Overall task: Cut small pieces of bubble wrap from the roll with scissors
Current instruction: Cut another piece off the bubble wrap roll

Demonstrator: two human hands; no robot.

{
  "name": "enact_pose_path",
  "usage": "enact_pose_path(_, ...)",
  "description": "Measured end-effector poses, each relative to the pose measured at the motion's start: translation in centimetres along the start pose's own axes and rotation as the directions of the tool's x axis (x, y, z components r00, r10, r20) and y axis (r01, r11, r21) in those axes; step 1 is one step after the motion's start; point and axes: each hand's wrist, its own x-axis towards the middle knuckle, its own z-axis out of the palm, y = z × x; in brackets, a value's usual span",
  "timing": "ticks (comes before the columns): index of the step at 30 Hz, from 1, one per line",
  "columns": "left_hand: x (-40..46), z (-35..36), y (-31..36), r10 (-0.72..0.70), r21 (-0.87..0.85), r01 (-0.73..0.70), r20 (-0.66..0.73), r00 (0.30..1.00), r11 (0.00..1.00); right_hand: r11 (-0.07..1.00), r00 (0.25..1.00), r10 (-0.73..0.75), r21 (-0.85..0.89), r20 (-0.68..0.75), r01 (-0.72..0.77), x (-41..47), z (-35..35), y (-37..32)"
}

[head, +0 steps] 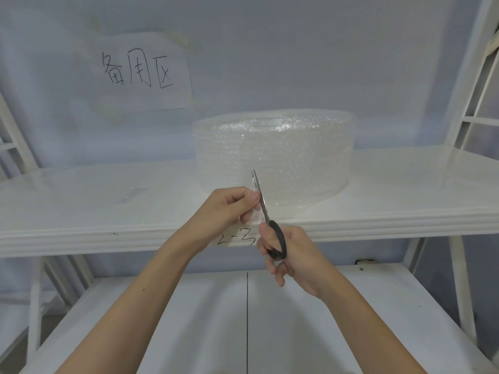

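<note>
The roll of bubble wrap (272,155) stands on end on the upper white shelf (81,209), near its front edge and against the pale wall. A loose flap (255,203) of the clear film reaches forward from the roll; its edges are hard to trace against the white shelf. The left hand (229,206) pinches this flap between thumb and curled fingers. The right hand (286,255) grips the black handles of the scissors (266,211), fingers through the loops. The blades point up and away, nearly closed, apparently on the flap, though the film at the blades is too clear to confirm. A paper sign (143,74) with handwritten characters hangs on the wall. A handwritten mark (237,240) on the shelf edge is partly hidden by the hands. A lower shelf (189,319) lies beneath.
</note>
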Motion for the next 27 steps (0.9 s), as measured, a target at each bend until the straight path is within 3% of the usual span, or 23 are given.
enact_pose_path(15, 0.5, 0.2, 0.3, -0.055, -0.129, 0.028, -0.218, 0.974, 0.991, 1.000, 1.000, 0.017, 0.004, -0.012, -0.017, 0.0, -0.2, 0.4)
enact_pose_path(27, 0.6, 1.0, 0.7, -0.041, -0.134, 0.007, -0.259, 0.965, 0.991, 0.999, 0.999, 0.028, -0.034, -0.046, -0.030, 0.0, -0.1, 0.2)
